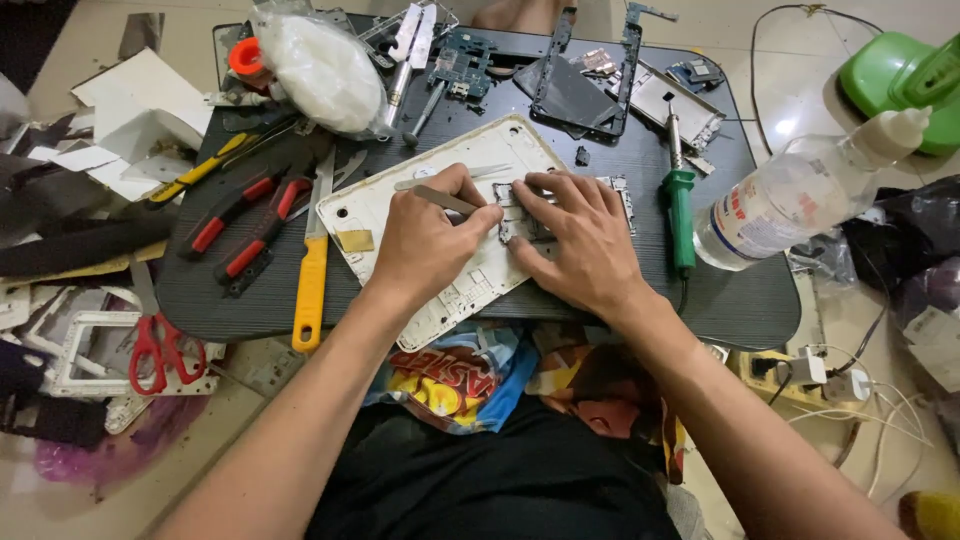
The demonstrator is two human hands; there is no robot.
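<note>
My left hand (428, 240) pinches metal tweezers (440, 198), their tips pointing toward a small circuit board (512, 208). This board lies on a white tablet back cover (400, 205) in the middle of a low black table (730, 300). My right hand (585, 240) presses down on the board with its fingertips and covers most of it. Both hands meet over the board.
Left on the table lie red-handled pliers (245, 225), a yellow-handled knife (312, 280) and a white plastic bag (325, 65). A green soldering iron (680, 215) lies right, beside a clear bottle (790, 200). Phone frames (580, 85) sit at the back. Red scissors (155, 345) lie on the floor.
</note>
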